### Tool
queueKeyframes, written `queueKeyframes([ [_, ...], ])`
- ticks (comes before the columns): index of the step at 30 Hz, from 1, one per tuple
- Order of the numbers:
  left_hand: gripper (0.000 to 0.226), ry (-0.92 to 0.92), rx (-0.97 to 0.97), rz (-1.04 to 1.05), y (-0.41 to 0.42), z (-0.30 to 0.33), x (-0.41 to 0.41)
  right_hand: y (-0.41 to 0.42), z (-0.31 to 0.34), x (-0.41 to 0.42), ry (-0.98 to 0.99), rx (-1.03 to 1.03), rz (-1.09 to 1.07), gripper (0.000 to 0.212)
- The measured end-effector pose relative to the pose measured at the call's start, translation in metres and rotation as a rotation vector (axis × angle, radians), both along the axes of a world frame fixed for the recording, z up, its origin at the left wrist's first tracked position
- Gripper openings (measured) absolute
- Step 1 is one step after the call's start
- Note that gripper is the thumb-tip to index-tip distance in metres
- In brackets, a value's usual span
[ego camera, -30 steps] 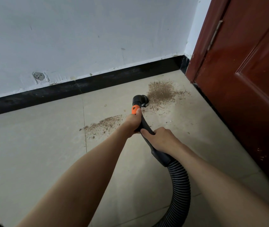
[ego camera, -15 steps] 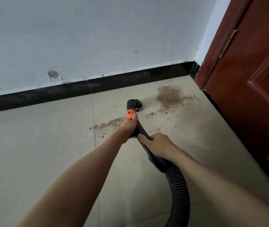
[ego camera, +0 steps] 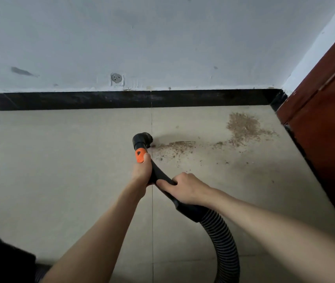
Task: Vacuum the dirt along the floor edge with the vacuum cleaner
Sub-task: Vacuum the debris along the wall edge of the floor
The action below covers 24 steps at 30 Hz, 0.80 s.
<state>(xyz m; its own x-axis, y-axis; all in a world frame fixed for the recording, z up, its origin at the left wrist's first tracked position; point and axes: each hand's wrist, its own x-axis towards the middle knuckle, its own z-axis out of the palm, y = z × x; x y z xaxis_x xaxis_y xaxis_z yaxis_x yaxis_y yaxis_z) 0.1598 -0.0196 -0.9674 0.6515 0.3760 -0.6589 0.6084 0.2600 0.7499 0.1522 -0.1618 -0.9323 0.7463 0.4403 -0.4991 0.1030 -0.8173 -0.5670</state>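
Both hands grasp the black plastic vacuum wand [ego camera: 158, 172]: the left hand [ego camera: 142, 170] wraps it just below the orange button [ego camera: 139, 156], and the right hand [ego camera: 185, 187] clenches it nearer the ribbed black hose [ego camera: 223, 242]. Both forearms reach forward. The wand's long axis runs away from the person toward the black skirting board [ego camera: 121, 100], its nozzle [ego camera: 143, 139] on the beige tiled floor [ego camera: 60, 160] beside the brown dirt trail [ego camera: 176, 146].

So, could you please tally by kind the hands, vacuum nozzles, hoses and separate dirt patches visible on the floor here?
Hands: 2, left hand and right hand
Vacuum nozzle: 1
Hose: 1
Dirt patches: 2, streak and corner pile
Total: 6
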Motion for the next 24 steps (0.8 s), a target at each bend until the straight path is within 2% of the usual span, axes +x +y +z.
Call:
queueKeyframes([
  [8,0.032,0.034,-0.038,0.003,0.018,-0.005,-0.010,0.019,0.001,-0.002,0.003,-0.046,0.039,0.062],
  [24,0.030,0.025,-0.031,-0.186,-0.038,-0.009,-0.005,-0.044,-0.014,-0.018,0.033,-0.018,-0.150,0.061],
])
